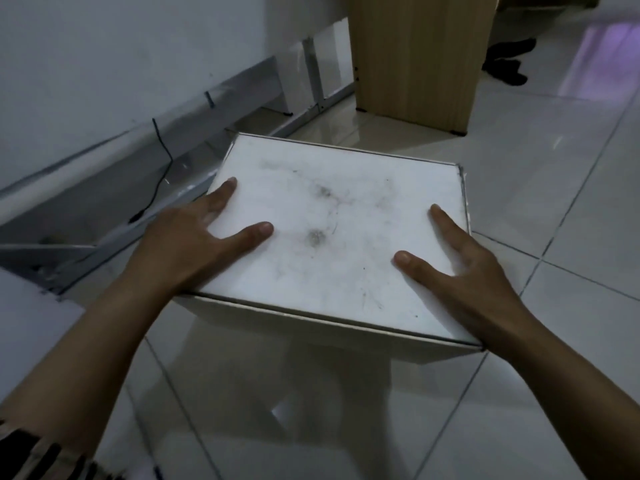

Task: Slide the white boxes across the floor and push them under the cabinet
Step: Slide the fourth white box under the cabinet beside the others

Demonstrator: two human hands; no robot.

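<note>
1. A glossy floor of pale tiles fills the frame, grout lines running on the diagonal, with a white wall at 10 o'clock.
2. Along the foot of that wall, a grey metal frame slants from 8 o'clock toward 12, a thin black cable hanging down in front of it.
3. A wood-grain cabinet stands at 12 o'clock, its lower corners on small dark feet; something dark lies on the floor behind it at 1 o'clock, too dim to make out.
4. The white box, its lid smudged with grey dust, sits at centre frame on the tiles, its far edge pointing toward the cabinet and just short of it.
5. My left hand lies over the box's left edge at 9 o'clock, thumb and forefinger flat on the lid, the other fingers down the side.
6. My right hand mirrors it at 3 o'clock, spread over the right edge; neither hand is closed, both press flat against the box.
7. Bare tile lies open from 2 to 5 o'clock; the box's left edge runs close beside the metal frame.
</note>
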